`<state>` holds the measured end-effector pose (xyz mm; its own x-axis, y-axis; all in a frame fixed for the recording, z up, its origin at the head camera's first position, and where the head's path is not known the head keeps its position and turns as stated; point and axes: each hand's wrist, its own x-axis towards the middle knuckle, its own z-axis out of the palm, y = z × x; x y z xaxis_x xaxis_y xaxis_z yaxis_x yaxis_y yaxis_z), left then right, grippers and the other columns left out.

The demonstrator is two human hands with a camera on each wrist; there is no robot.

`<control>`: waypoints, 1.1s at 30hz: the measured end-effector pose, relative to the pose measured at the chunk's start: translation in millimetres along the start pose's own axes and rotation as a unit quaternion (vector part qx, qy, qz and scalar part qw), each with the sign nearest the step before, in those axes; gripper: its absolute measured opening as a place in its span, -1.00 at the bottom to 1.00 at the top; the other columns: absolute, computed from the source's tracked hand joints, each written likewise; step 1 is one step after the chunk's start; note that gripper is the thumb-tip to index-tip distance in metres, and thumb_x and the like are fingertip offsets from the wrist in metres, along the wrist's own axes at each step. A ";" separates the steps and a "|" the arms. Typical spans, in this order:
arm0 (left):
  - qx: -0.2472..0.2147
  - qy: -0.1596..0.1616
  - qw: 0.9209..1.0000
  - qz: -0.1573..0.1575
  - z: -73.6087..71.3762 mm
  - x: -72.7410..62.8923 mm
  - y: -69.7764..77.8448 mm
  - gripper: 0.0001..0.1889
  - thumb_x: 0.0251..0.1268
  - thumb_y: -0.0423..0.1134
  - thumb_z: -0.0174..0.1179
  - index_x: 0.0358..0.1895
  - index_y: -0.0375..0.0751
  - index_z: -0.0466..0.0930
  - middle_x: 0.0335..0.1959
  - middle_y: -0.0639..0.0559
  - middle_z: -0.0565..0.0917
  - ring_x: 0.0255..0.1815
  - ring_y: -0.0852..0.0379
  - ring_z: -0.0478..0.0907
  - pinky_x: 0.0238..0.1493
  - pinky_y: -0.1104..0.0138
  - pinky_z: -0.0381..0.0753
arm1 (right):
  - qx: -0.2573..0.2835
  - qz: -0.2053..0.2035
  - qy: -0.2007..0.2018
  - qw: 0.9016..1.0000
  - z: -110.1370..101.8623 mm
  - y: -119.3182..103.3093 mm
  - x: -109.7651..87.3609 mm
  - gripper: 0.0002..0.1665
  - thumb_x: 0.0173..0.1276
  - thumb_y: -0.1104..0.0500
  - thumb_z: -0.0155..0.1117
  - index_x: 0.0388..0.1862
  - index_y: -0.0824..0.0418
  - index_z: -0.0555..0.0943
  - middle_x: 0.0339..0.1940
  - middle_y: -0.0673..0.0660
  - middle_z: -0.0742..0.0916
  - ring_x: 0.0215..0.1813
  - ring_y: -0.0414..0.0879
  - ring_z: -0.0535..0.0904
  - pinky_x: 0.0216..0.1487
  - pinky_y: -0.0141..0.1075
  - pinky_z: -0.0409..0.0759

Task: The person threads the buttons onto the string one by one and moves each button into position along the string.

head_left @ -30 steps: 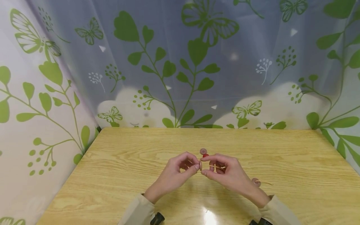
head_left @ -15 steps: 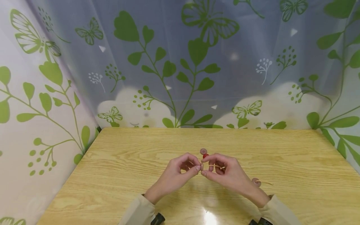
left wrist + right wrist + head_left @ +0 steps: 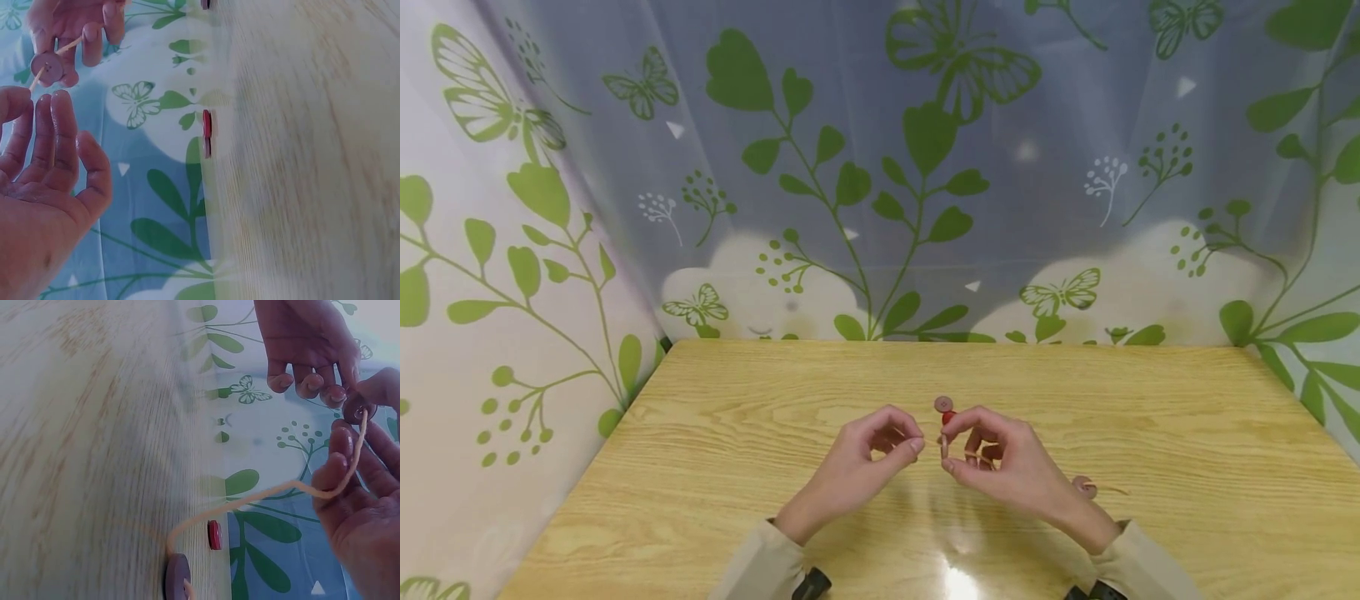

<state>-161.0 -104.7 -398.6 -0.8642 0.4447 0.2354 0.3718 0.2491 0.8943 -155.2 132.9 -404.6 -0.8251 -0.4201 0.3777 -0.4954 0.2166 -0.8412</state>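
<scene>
My right hand (image 3: 1011, 458) pinches a brown button (image 3: 48, 67) on edge between thumb and forefinger. A thin tan cord (image 3: 356, 453) runs through the button and loops over the lower fingers of that hand. To the left, my left hand (image 3: 861, 462) pinches the short end of the cord that comes out of the button's near face, thumb against forefinger. Its other fingers are loosely bent. On the table by my right wrist, another brown button (image 3: 1084, 487) is threaded on the same cord, whose tail lies to the right.
Behind my right hand, a red button (image 3: 948, 417) lies beside a brown button (image 3: 943, 404) on the wooden table (image 3: 760, 392). A patterned curtain (image 3: 850, 208) hangs along the table's back edge and down the left side.
My left hand has let go of the button's edge and moved a little left with the cord end. The button stays in my right hand's fingertips.
</scene>
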 end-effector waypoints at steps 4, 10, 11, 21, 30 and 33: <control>-0.003 0.004 1.000 0.001 -1.7 -0.5 1.0 -0.92 0.49 -0.20 0.23 -0.10 -0.09 0.62 -0.15 -0.01 0.71 -0.23 0.11 0.68 -0.12 0.35 0.67 | 0.008 -0.010 -0.004 1.000 0.2 1.2 -0.1 -0.70 0.30 0.34 0.44 -0.02 0.14 0.64 -0.16 0.07 0.73 -0.31 -0.24 0.59 -0.42 -0.39 0.57; -0.005 0.005 1.000 -0.002 -3.2 -0.4 0.6 -0.92 0.48 -0.20 0.23 -0.10 -0.09 0.62 -0.16 -0.04 0.71 -0.21 -0.03 0.70 -0.12 0.30 0.68 | -0.013 -0.021 -0.001 1.000 1.0 4.2 -0.9 -0.67 0.31 0.33 0.43 0.02 0.07 0.67 -0.19 0.04 0.75 -0.23 -0.24 0.63 -0.24 -0.34 0.65; -0.004 0.005 1.000 -0.003 -3.4 -0.3 0.4 -0.92 0.48 -0.20 0.23 -0.10 -0.09 0.62 -0.16 -0.05 0.72 -0.21 -0.04 0.70 -0.11 0.30 0.67 | -0.016 -0.022 -0.001 1.000 0.9 4.7 -1.1 -0.67 0.31 0.33 0.42 0.02 0.06 0.67 -0.19 0.04 0.75 -0.22 -0.24 0.64 -0.23 -0.34 0.66; -0.008 0.013 1.000 -0.003 -7.6 1.4 2.2 -0.92 0.50 -0.22 0.21 -0.09 -0.11 0.60 -0.15 -0.20 0.71 -0.20 0.01 0.69 -0.11 0.33 0.68 | -0.026 -0.025 -0.002 0.999 -0.8 6.4 -2.2 -0.70 0.33 0.33 0.40 0.00 0.06 0.67 -0.13 -0.01 0.77 -0.14 -0.27 0.66 -0.14 -0.32 0.69; -0.016 0.024 1.000 0.008 -8.0 1.8 2.1 -0.92 0.50 -0.24 0.20 -0.08 -0.13 0.60 -0.17 -0.06 0.71 -0.20 -0.01 0.71 -0.10 0.33 0.70 | -0.032 -0.016 -0.009 0.999 -1.6 6.3 -3.8 -0.67 0.32 0.34 0.40 -0.04 -0.04 0.68 -0.12 -0.07 0.78 -0.11 -0.26 0.68 -0.14 -0.28 0.70; -0.018 0.027 0.999 0.015 -8.3 1.6 1.7 -0.92 0.50 -0.26 0.20 -0.08 -0.15 0.60 -0.16 -0.09 0.71 -0.21 0.04 0.70 -0.11 0.33 0.71 | -0.036 -0.018 -0.010 0.999 -1.8 6.8 -4.2 -0.67 0.31 0.33 0.41 -0.05 -0.04 0.68 -0.11 -0.09 0.79 -0.11 -0.27 0.68 -0.14 -0.28 0.70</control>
<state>-164.5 -110.7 -393.6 -0.8704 0.4039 0.2818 0.3865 0.2056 0.8991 -155.6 137.7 -411.2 -0.8018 -0.4456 0.3982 -0.5429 0.2645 -0.7971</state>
